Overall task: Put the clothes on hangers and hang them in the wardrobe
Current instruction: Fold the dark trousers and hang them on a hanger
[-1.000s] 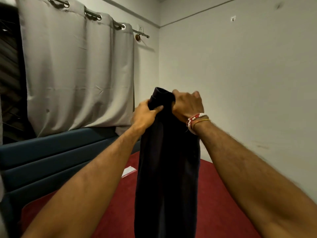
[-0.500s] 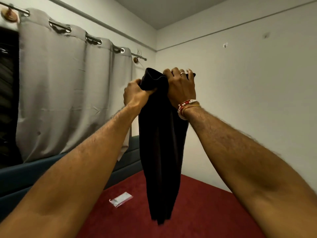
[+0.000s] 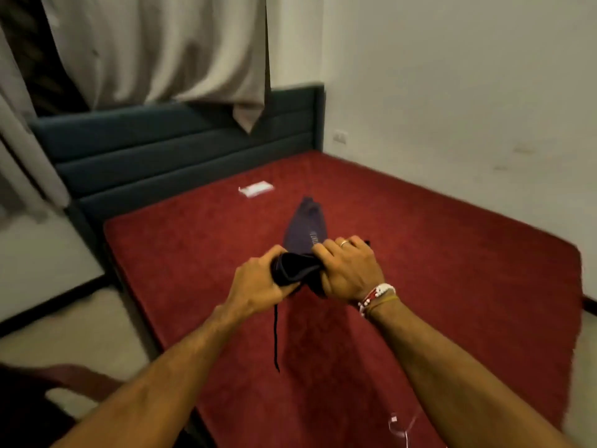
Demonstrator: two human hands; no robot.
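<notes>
Garment: one end clenched in left hand and right hand; best spread flat on bed first.

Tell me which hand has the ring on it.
The right hand, gripping the dark garment: a ring on one finger and beaded bracelets at its wrist. The left hand, also gripping it, wears nothing.

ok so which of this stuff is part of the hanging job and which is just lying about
Job: dark garment, gripped by left hand and right hand; its dangling drawstring.

Lying about: white packet on the red bed; curtain; blue headboard; wall socket. A clear item at the bottom edge is too blurred to tell.
</notes>
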